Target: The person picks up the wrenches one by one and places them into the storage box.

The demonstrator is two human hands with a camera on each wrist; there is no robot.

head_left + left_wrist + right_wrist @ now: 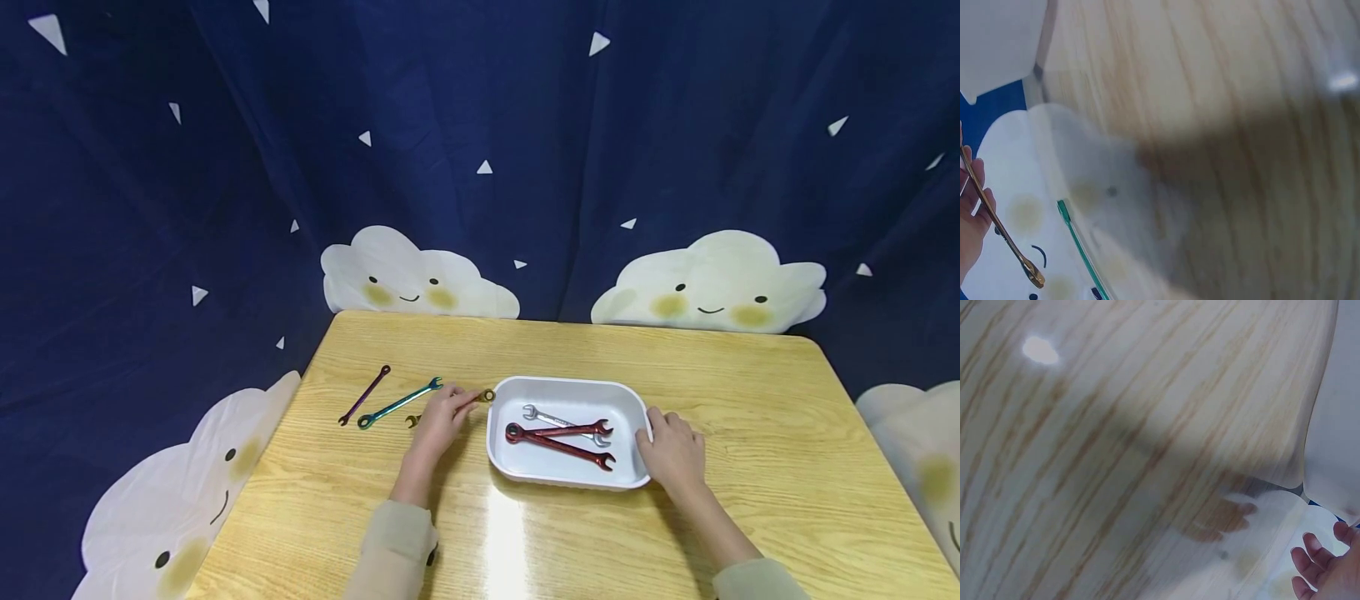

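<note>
Left fingers (464, 397) half-hide gold wrench (482, 397)

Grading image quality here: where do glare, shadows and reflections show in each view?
Head: bright glare streak on the table, below the tray in frame; left wrist: glare spot upper right, broad dark shadow, printed cloud mirrored in the table; right wrist: glare spot upper left, softer shadow mid-frame, right hand mirrored too.

We can read no words, brands or numbers: none on the white tray (566, 481), none on the silver wrench (551, 418) or red wrenches (566, 449) inside it, and none on the teal wrench (401, 403) or purple wrench (364, 396) to its left.
</note>
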